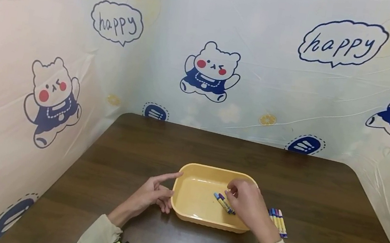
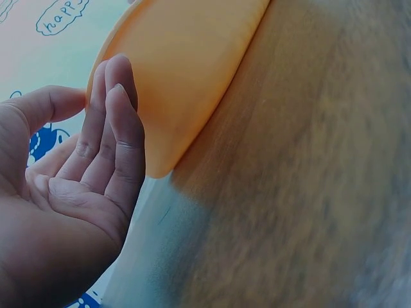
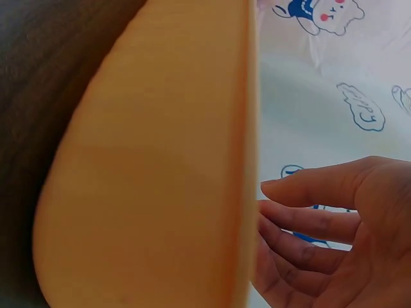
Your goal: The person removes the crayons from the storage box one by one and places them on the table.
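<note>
A shallow yellow tray (image 1: 195, 197) sits on the dark wooden table (image 1: 321, 190). Two blue-capped markers (image 1: 222, 202) lie inside it, toward its right side. My right hand (image 1: 235, 192) hovers over them with relaxed, slightly bent fingers and holds nothing. The right wrist view shows this hand (image 3: 308, 218) empty beside the tray's wall (image 3: 160, 179). My left hand (image 1: 172, 185) lies open on the table against the tray's left side, its index finger stretched toward the rim. In the left wrist view its straight fingers (image 2: 109, 122) are close to the tray's outer wall (image 2: 186, 70).
Several more markers (image 1: 278, 222) lie side by side on the table just right of the tray. A plastic sheet printed with cartoon bears (image 1: 210, 71) walls in the table at the left, back and right.
</note>
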A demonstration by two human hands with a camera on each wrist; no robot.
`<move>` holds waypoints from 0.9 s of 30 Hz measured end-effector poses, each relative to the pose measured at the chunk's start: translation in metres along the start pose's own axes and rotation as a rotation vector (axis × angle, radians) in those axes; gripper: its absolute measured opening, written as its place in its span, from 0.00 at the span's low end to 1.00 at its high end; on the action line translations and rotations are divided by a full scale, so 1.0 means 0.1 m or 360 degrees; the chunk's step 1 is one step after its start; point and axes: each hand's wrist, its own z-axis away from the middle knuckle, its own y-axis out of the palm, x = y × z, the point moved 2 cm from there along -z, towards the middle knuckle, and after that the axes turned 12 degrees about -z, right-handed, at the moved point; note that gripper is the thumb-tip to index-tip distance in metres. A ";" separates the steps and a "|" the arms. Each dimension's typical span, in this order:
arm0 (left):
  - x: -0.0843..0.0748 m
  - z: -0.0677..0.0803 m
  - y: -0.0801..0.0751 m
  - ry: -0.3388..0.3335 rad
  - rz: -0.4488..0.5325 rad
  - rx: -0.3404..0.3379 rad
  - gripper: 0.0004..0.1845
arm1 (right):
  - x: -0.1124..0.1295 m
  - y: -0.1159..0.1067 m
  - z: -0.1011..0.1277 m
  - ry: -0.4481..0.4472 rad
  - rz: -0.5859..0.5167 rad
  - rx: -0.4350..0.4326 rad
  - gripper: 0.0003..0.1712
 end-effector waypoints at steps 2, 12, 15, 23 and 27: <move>0.00 0.00 0.00 -0.0004 0.0001 -0.0002 0.32 | -0.01 0.05 0.00 -0.0010 -0.0010 0.0012 0.03; 0.01 0.01 0.01 0.0002 0.0011 0.0001 0.33 | -0.13 0.27 0.03 0.0022 0.0012 0.0115 0.04; 0.01 0.01 0.01 0.0005 0.0006 0.0004 0.33 | -0.16 0.33 0.04 0.0041 0.0022 0.0151 0.03; 0.00 0.00 0.01 0.0006 -0.0022 -0.0002 0.33 | -0.24 0.40 0.03 0.0061 0.0015 0.0149 0.03; -0.02 0.00 0.00 0.0012 -0.0022 -0.0006 0.33 | -0.25 0.43 0.01 0.0020 0.0048 0.0133 0.04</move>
